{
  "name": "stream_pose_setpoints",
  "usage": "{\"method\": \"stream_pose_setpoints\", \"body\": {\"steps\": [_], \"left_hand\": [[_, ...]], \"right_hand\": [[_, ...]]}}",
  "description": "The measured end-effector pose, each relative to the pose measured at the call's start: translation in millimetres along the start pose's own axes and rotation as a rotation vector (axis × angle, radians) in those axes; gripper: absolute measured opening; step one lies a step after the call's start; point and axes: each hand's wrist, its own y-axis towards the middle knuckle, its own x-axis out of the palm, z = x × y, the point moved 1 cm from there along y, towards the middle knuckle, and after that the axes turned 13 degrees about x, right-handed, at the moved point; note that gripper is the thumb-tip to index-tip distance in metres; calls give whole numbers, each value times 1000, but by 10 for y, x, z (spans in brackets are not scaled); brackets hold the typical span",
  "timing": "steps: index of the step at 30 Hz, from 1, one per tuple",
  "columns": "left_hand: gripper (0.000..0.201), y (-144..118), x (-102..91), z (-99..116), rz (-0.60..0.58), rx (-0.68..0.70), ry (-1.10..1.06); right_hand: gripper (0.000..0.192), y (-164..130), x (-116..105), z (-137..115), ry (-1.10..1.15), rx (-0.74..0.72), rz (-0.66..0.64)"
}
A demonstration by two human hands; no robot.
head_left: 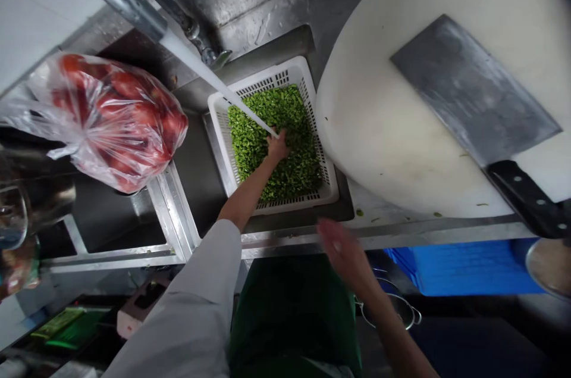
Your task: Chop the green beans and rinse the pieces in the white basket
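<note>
A white plastic basket sits in the steel sink, holding a bed of finely chopped green vegetable. My left hand reaches into the basket with its fingers apart on the chopped greens; some fingertips are hidden among the pieces. A stream of water runs from the metal faucet down onto this hand. Over the sink's front edge is my right hand, smeared by motion and touching nothing that I can see.
A round white cutting board lies right of the basket, with a black-handled cleaver on it. Tomatoes in a clear plastic bag sit to the left, above another sink basin. Below the counter stands a blue crate.
</note>
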Motion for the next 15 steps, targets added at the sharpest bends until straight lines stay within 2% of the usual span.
{"method": "stream_pose_setpoints", "body": {"steps": [1, 3, 5, 8, 10, 12, 15], "left_hand": [[78, -36, -45, -22, 2, 74, -48], [69, -233, -143, -161, 32, 195, -97], [58, -522, -225, -396, 135, 172, -77], [62, -852, -272, -769, 296, -88, -34], [69, -854, -240, -924, 356, -203, -105], [72, -677, -163, -992, 389, -275, -236], [73, -280, -3, -1004, 385, -347, -416]], "right_hand": [[47, 306, 139, -336, -3, -80, -54], [56, 948, 403, -850, -48, -123, -15], [66, 1540, 598, -1081, -88, -86, 119], [78, 2188, 753, -1009, -31, 55, 261], [81, 2468, 816, -907, 53, 104, 319], [79, 2683, 894, -895, 169, 163, 350], [73, 2934, 1086, -1062, 353, 253, 333]]}}
